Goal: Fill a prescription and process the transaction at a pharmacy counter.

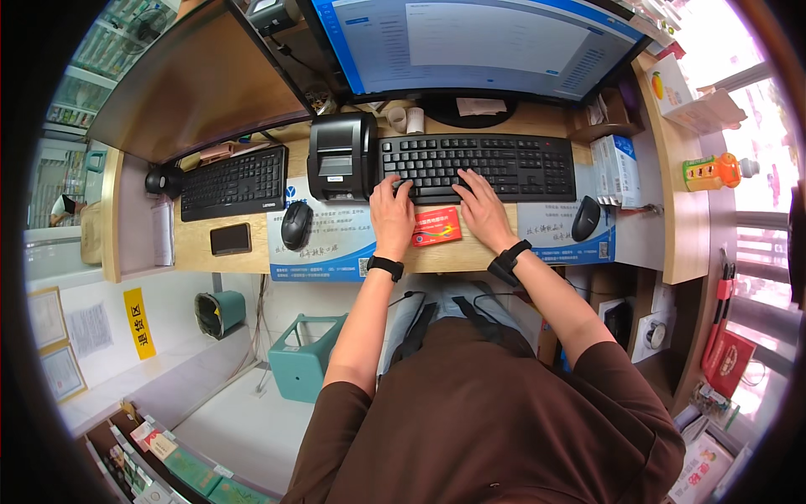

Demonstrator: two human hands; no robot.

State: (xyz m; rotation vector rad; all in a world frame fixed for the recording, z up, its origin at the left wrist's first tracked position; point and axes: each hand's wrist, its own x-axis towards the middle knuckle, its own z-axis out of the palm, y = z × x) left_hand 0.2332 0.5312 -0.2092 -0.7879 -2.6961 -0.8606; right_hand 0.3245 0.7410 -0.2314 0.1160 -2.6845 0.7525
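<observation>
Both my hands rest at the near edge of a black computer keyboard (478, 160). My left hand (393, 214) touches the keys at its left end, fingers curled a little apart. Around the middle keys lie the fingertips of my right hand (483, 205), spread and holding nothing. Between the two hands a red medicine box (437, 227) with printing lies flat on the wooden desk (466, 257). A lit monitor (497, 47) stands behind the keyboard; its text is too blurred to read.
A receipt printer (341, 157) stands left of the keyboard. Further left are a black mouse (296, 225), a phone (230, 239) and a second keyboard (234, 183). Another mouse (586, 218) and several upright white-blue boxes (616, 170) sit to the right. A green stool (302, 359) stands below.
</observation>
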